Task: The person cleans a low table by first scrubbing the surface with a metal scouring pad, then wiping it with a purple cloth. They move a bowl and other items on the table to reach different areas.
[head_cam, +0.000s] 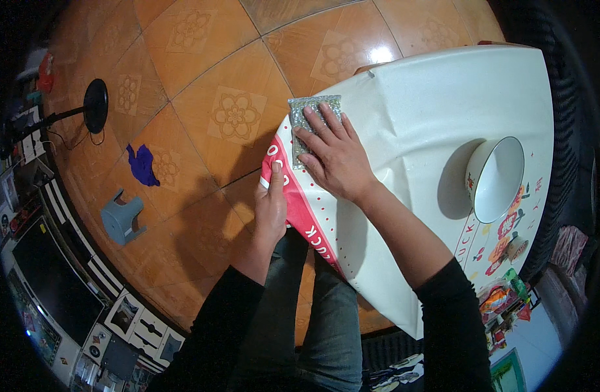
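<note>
A white tablecloth (422, 112) with a red printed border covers the table before me. My left hand (271, 208) grips the cloth's near left edge, thumb on top of the red border. My right hand (336, 157) lies spread over a silvery, textured cleaning pad (300, 115), pressing it against the cloth near that edge. The pad's far end shows beyond my fingers; the rest is under my palm. A white enamel bowl (498, 179) with a flower decoration stands on the cloth to the right, and looks empty inside.
A small container (517, 249) and packaged goods (498, 299) are at the lower right. On the tiled floor (236, 115) are a grey plastic stool (122, 215), a purple cloth (143, 165) and a black round stand base (96, 106). A television (57, 279) and cabinets line the left.
</note>
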